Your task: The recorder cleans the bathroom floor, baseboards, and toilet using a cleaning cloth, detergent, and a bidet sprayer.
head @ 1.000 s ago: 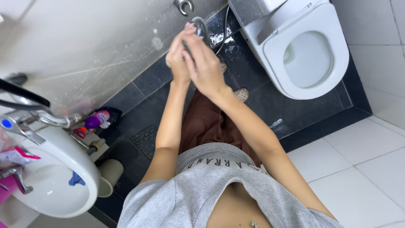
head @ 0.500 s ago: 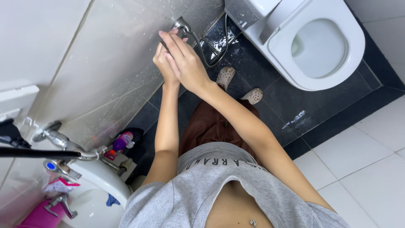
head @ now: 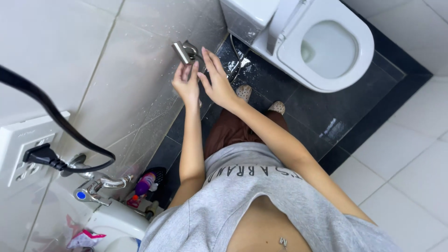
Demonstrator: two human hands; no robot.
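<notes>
Both my arms reach forward toward a shiny metal wall fitting [head: 183, 50] on the grey tiled wall [head: 116, 84]. My left hand [head: 185, 85] is just below the fitting, fingertips raised to its underside. My right hand [head: 215, 78] sits beside it with fingers spread, touching the fitting's right side, where a thin hose [head: 237, 65] hangs down. Neither hand visibly grips anything. I wear a grey top and brown trousers, and my feet in light slippers [head: 261, 99] stand on the dark floor.
A white toilet [head: 322, 44] with its seat down stands at the upper right. At lower left are a white sink [head: 116, 228] with a chrome tap [head: 95, 186], bottles [head: 144, 184], and a wall socket [head: 25, 149] with a black cable [head: 60, 121].
The view has swung further right and down the wall. My hands have come slightly off the metal fitting, the right fingers spreading, and the socket and cable have come into sight.
</notes>
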